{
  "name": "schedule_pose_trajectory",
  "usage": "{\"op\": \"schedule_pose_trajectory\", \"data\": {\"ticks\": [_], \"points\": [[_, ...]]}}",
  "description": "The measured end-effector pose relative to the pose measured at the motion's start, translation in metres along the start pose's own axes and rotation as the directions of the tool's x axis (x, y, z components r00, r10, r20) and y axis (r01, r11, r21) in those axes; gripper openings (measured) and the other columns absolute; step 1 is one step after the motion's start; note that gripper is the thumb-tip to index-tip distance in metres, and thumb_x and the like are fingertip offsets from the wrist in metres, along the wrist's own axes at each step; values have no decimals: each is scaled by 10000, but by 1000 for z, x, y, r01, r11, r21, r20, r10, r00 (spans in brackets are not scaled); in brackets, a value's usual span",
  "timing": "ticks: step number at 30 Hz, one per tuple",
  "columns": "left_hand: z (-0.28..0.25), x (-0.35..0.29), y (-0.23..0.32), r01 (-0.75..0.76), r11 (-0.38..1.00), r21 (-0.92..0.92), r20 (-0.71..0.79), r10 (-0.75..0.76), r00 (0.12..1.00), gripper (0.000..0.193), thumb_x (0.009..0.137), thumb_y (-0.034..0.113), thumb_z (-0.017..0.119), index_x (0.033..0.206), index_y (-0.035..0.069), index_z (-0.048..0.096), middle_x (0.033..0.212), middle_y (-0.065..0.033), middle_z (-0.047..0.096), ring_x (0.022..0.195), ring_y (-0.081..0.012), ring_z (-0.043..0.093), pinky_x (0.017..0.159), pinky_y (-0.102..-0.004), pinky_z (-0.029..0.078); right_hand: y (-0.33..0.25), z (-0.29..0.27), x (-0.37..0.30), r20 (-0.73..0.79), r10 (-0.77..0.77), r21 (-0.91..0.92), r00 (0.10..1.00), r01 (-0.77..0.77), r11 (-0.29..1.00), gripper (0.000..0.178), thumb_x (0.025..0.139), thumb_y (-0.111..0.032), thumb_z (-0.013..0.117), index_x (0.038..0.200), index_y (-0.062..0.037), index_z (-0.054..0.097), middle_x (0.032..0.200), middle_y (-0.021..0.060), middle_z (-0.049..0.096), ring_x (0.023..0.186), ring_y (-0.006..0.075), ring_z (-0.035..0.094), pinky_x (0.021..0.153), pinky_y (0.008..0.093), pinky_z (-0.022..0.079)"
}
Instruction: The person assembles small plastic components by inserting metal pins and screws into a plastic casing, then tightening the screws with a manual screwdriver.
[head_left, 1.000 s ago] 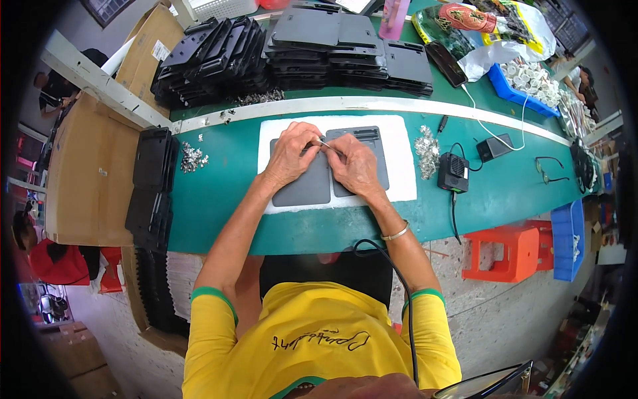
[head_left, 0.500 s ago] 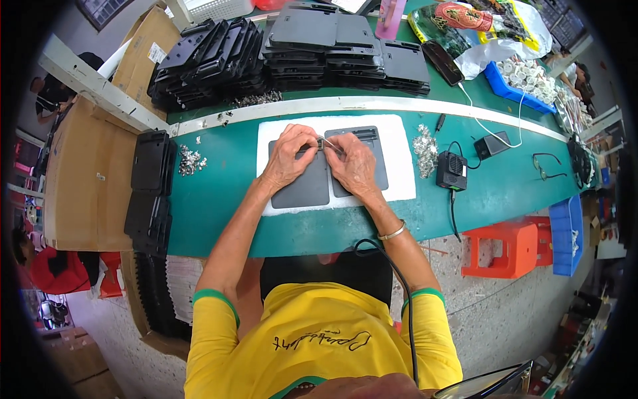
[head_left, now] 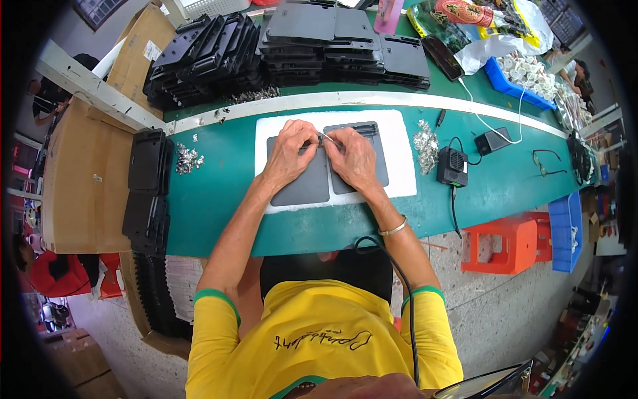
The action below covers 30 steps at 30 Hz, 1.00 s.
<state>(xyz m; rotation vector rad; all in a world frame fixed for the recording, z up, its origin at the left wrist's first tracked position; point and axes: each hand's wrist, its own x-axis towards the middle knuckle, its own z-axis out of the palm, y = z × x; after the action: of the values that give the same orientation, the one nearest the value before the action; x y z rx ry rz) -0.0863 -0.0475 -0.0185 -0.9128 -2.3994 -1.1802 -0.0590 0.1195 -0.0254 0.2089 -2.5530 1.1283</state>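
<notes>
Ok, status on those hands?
Bare left hand and right hand curled close together; small metallic-looking piece between, grip unclear. Flat dark-grey rectangular panels beneath, on white foam-like sheet. Loose silvery bits aside, not in the way.

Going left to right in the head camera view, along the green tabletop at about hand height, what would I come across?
Black panels → left pile of metal bits → left hand → right hand → right pile of metal bits → black boxy device → black adapter → eyeglasses.
</notes>
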Motion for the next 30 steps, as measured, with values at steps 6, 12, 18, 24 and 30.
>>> {"op": "schedule_pose_trajectory", "data": {"ticks": [6, 12, 18, 24, 30], "points": [[-3, 5, 4, 90, 996, 1, 67, -90, 994, 75, 732, -27, 637, 777, 6, 587, 947, -96, 600, 924, -287, 540, 807, -369, 461, -4, -1, 5, 19, 52, -15, 998, -52, 999, 131, 785, -191, 679, 841, -72, 672, 802, 88, 641, 754, 274, 639, 638, 381, 501], [-7, 0, 4, 118, 993, -28, 106, -114, 988, 67, 764, 3, 648, 825, 7, 621, 989, -107, 600, 980, -288, 541, 840, -368, 464, -10, -4, 13, 70, 129, -44, 989, -127, 991, 123, 757, -174, 690, 809, -67, 661, 778, 79, 663, 735, 269, 652, 626, 383, 508], [-2, -3, -3, 104, 994, -24, 15, -104, 994, 107, 790, 51, 645, 884, 1, 635, 1013, -107, 620, 974, -285, 576, 841, -376, 474, -12, -4, 23, 110, 156, -102, 982, -145, 984, 136, 743, -176, 691, 780, -52, 652, 693, 98, 664, 678, 286, 653, 607, 389, 507], [9, 4, -2, 218, 975, 43, 6, -218, 976, 172, 807, 124, 657, 934, 8, 659, 975, -131, 642, 970, -298, 586, 865, -374, 461, 10, -8, 19, 149, 208, 216, 967, -237, 947, 200, 872, -219, 634, 870, -22, 671, 674, 29, 624, 610, 113, 558, 574, 272, 456], [7, 23, -8, 458, 885, 88, 188, -466, 864, 179, 787, 155, 684, 915, 31, 683, 896, -118, 665, 882, -263, 630, 809, -367, 490, 15, -9, 20, 175, 191, 274, 966, -234, 933, 208, 893, -215, 626, 894, -12, 672, 682, -11, 598, 621, 66, 507, 581, 236, 439]]}}
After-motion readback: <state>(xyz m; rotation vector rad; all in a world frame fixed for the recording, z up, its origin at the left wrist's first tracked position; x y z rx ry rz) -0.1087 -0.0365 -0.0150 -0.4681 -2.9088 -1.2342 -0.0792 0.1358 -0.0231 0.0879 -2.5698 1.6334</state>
